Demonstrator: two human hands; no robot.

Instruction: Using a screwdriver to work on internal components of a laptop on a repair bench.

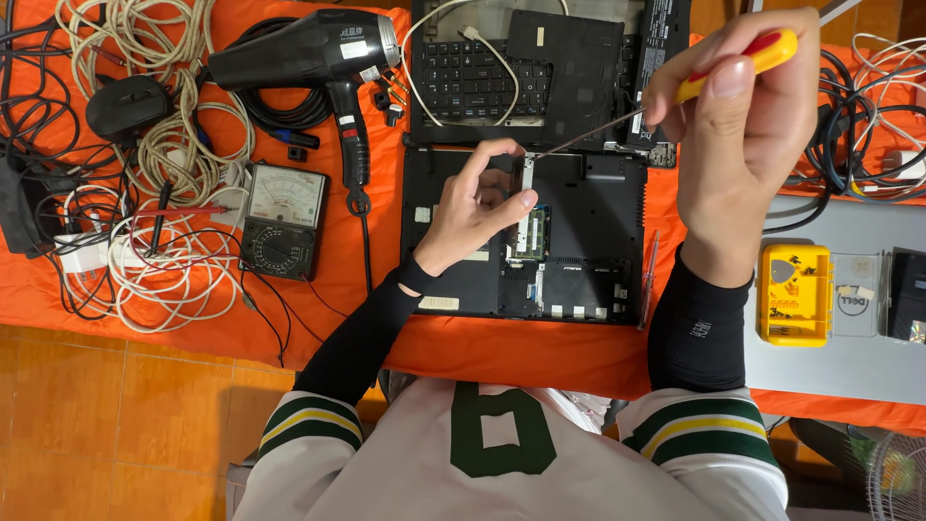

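Note:
An opened black laptop base lies upside down on the orange cloth, its green memory board exposed. My left hand rests on the base, fingers curled, thumb against the edge of the memory board. My right hand is raised above the base's right side and grips a screwdriver with a yellow and red handle. Its thin shaft slants down to the left, the tip meeting the base near a white strip just above the memory slot.
A second laptop's keyboard half lies beyond the base. A black hair dryer, an analog multimeter, a black mouse and tangled cables fill the left. A yellow box sits on a grey laptop lid at right.

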